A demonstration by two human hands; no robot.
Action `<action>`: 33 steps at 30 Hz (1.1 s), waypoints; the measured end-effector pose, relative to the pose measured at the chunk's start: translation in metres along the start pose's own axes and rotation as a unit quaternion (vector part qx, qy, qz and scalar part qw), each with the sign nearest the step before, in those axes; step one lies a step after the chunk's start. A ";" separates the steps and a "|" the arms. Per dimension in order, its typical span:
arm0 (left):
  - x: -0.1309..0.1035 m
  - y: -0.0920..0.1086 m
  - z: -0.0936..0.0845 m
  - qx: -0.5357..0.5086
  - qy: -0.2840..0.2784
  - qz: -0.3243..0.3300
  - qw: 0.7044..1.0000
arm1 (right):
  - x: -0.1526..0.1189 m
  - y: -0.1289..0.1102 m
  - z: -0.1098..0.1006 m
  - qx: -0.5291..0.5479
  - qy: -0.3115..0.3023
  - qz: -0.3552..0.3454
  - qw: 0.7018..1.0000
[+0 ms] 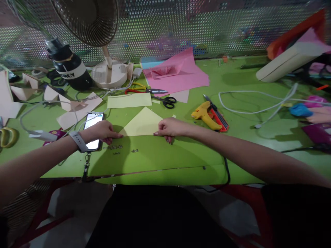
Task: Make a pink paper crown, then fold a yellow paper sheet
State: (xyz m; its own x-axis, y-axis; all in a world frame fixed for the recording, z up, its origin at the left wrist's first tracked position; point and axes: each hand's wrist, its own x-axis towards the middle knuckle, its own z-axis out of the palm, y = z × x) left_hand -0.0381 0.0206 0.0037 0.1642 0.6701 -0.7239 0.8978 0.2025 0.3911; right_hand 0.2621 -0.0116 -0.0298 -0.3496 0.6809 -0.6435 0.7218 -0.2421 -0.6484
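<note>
A pale yellow paper triangle [144, 123] lies on the green table [155, 155], its point facing away from me and its long edge nearest me. My left hand [104, 131] pinches its left corner, and the wrist above it wears a light watch band. At the right end of the long edge, my right hand [168, 128] has its fingers closed on the paper. Under my left wrist lies a phone [93, 120] with a lit screen. Small metallic bits [116, 147] are scattered just below my left hand.
Behind the triangle are a yellow paper strip [129, 101], black-handled scissors [169, 102] and pink paper [178, 75]. A yellow glue gun [205, 115] and red cutter [218, 119] lie right. A fan [110, 74], dark bottle [71, 70] and white cable [243, 112] stand or lie around.
</note>
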 end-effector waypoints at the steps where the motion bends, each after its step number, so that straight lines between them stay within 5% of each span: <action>1: -0.001 -0.003 -0.003 -0.001 0.002 -0.011 1.000 | 0.000 0.000 0.000 -0.001 0.000 -0.001 1.000; 12: -0.005 -0.021 -0.025 0.029 -0.017 -0.027 0.999 | -0.001 -0.004 -0.001 -0.003 -0.004 0.006 1.000; 17: -0.015 -0.007 -0.034 0.069 0.064 -0.005 0.996 | 0.001 -0.003 -0.001 -0.003 -0.003 0.015 1.000; 20: -0.022 0.015 -0.019 0.076 0.136 0.088 0.984 | 0.001 -0.005 -0.001 -0.014 0.000 0.009 1.000; 24: -0.019 0.049 0.018 0.040 0.092 0.192 0.976 | -0.001 -0.015 0.001 -0.038 0.014 -0.013 0.999; 28: -0.003 0.067 0.042 0.037 0.024 0.193 0.980 | 0.003 -0.024 0.006 -0.017 0.007 -0.019 1.000; 33: 0.017 0.062 0.051 -0.007 -0.014 0.174 0.985 | 0.007 -0.015 0.005 0.002 0.001 -0.007 1.000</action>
State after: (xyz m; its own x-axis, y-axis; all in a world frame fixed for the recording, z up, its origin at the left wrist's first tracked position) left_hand 0.0409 0.0084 -0.0132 0.4716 0.6808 -0.5605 0.7803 -0.0260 0.6249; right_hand 0.2457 -0.0066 -0.0271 -0.3575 0.6859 -0.6338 0.7148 -0.2358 -0.6584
